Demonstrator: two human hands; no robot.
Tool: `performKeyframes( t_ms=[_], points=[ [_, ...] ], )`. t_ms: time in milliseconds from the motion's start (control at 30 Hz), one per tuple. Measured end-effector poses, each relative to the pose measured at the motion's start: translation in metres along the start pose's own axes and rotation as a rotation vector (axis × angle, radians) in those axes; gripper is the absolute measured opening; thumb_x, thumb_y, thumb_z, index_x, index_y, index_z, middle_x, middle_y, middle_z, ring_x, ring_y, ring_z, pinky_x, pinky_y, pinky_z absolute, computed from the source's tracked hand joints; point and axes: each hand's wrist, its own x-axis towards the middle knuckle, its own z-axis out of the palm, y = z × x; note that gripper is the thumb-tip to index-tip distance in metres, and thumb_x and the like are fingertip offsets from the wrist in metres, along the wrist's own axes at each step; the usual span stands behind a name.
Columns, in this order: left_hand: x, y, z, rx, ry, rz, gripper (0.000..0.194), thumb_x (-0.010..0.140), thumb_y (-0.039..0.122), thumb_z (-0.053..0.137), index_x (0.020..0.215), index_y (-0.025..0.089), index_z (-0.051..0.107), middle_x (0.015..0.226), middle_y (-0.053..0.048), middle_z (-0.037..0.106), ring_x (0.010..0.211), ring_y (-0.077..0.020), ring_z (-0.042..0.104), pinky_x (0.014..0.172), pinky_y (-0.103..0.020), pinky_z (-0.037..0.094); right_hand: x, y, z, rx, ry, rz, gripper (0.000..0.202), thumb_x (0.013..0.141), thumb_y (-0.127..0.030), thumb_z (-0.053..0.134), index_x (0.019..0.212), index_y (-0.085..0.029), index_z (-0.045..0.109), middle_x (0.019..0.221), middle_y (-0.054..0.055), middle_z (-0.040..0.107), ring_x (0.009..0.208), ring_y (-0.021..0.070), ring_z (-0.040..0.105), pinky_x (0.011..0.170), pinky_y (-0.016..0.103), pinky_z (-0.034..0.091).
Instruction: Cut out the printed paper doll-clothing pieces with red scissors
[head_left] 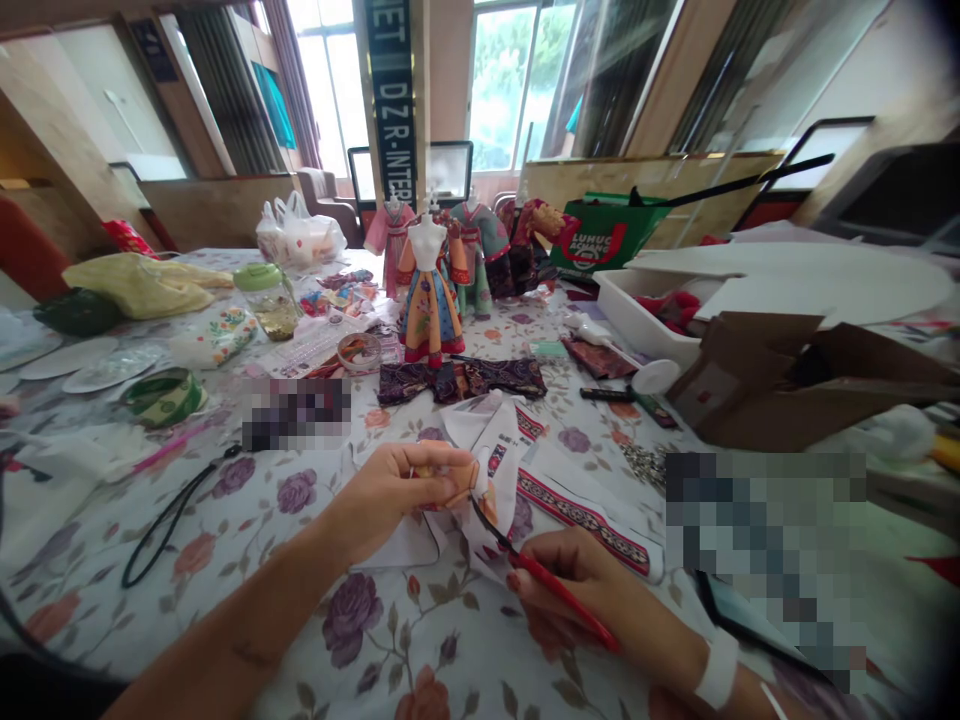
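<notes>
My left hand pinches a printed fabric piece, orange with white margins, above the table. Red-handled scissors are in my right hand, and their dark blades meet the fabric close to my left fingertips. Whether the blades are parted is hard to make out. White fabric with a red and black patterned border spreads out beneath and to the right of the hands. Just beyond lies a folded dark patterned cloth. Behind it stands a small dress form in an orange and blue skirt.
More dressed doll forms stand at the back. On the left are a green-lidded jar, a roll of green tape and a black cord. A cardboard box and a white bin sit at right, near a green bag.
</notes>
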Motion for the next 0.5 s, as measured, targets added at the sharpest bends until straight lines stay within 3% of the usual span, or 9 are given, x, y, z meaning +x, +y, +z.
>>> performKeyframes(
  t_ms=[67, 167, 233, 333, 400, 500],
  points=[
    [0.001, 0.000, -0.001, -0.020, 0.012, 0.002, 0.028, 0.066, 0.021, 0.076, 0.093, 0.014, 0.073, 0.071, -0.001, 0.063, 0.062, -0.0090, 0.052, 0.067, -0.025, 0.041, 0.000, 0.001, 0.000, 0.017, -0.001, -0.016, 0.053, 0.066, -0.062, 0.067, 0.053, -0.018, 0.040, 0.038, -0.008, 0.037, 0.037, 0.0061, 0.038, 0.042, 0.021, 0.036],
    [0.002, 0.000, -0.001, -0.040, 0.042, -0.003, 0.030, 0.069, 0.023, 0.075, 0.098, 0.016, 0.072, 0.084, -0.004, 0.069, 0.073, -0.0124, 0.059, 0.074, -0.025, 0.043, 0.001, -0.002, 0.000, 0.016, 0.068, -0.023, 0.050, 0.066, -0.063, 0.065, 0.060, -0.020, 0.039, 0.036, -0.009, 0.036, 0.034, 0.0086, 0.040, 0.039, 0.022, 0.036],
    [0.003, -0.003, 0.000, -0.065, 0.033, -0.005, 0.031, 0.070, 0.023, 0.074, 0.100, 0.016, 0.071, 0.093, -0.007, 0.070, 0.081, -0.0151, 0.062, 0.078, -0.026, 0.044, 0.002, -0.008, 0.000, -0.060, 0.248, -0.098, 0.046, 0.066, -0.059, 0.068, 0.065, -0.021, 0.041, 0.043, -0.007, 0.043, 0.038, 0.0104, 0.045, 0.040, 0.023, 0.036],
    [0.002, -0.011, 0.007, -0.169, -0.081, -0.020, 0.035, 0.073, 0.023, 0.071, 0.107, 0.017, 0.069, 0.101, -0.009, 0.070, 0.089, -0.0174, 0.064, 0.084, -0.027, 0.045, 0.004, -0.015, 0.000, -0.198, 0.506, -0.308, 0.038, 0.064, -0.044, 0.074, 0.075, -0.020, 0.048, 0.071, -0.001, 0.058, 0.063, 0.0141, 0.055, 0.058, 0.026, 0.045],
    [0.001, -0.018, 0.012, -0.251, -0.174, -0.042, 0.040, 0.074, 0.021, 0.070, 0.114, 0.018, 0.065, 0.107, -0.009, 0.069, 0.094, -0.0172, 0.063, 0.087, -0.027, 0.044, 0.008, -0.016, 0.001, -0.221, 0.526, -0.387, 0.035, 0.065, -0.039, 0.074, 0.079, -0.020, 0.048, 0.080, 0.000, 0.058, 0.071, 0.0153, 0.055, 0.065, 0.027, 0.045],
    [0.001, -0.027, 0.017, -0.308, -0.204, -0.053, 0.040, 0.074, 0.017, 0.070, 0.114, 0.018, 0.065, 0.110, -0.009, 0.068, 0.097, -0.0163, 0.062, 0.088, -0.025, 0.044, 0.013, -0.011, -0.002, -0.265, 0.542, -0.435, 0.028, 0.072, -0.035, 0.067, 0.077, -0.020, 0.045, 0.072, -0.002, 0.052, 0.064, 0.0127, 0.049, 0.059, 0.025, 0.042]
  ],
)
